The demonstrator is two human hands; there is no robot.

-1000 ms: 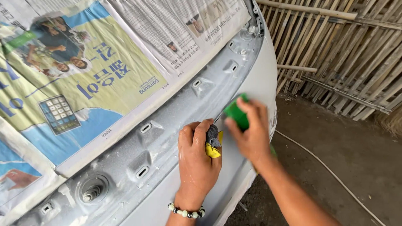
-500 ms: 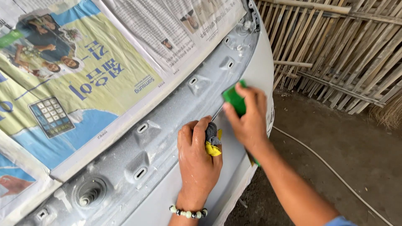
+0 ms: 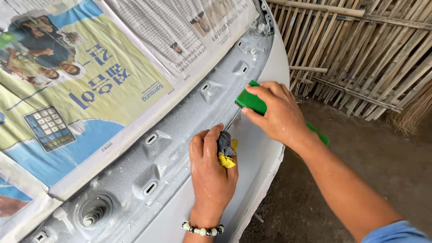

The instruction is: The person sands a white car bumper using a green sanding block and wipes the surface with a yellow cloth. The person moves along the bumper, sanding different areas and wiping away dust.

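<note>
From the camera on my head, my left hand (image 3: 211,168) lay flat on the grey primed car panel (image 3: 180,148), its fingers pressed together and pinching a crumpled rag (image 3: 226,148), grey on top and yellow beneath, against the metal; most of the rag was buried under my fingers, so I could not tell its full shape. Just ahead of that hand, my right hand (image 3: 274,112) was curled around a green block (image 3: 252,101), thumb below and fingers over the top, with only its near end showing. A second strip of green (image 3: 318,133) poked out behind my right wrist, and I could not tell whether it belonged to the same block. A thin dark line ran between the two hands, too slight to make out. Beyond my left hand, taped newspaper (image 3: 103,85) masked the panel's upper part, its far edges cut off. Past my right hand stood a bamboo fence (image 3: 360,58) over a dirt floor (image 3: 360,153). A bead bracelet (image 3: 202,229) circled my left wrist.
</note>
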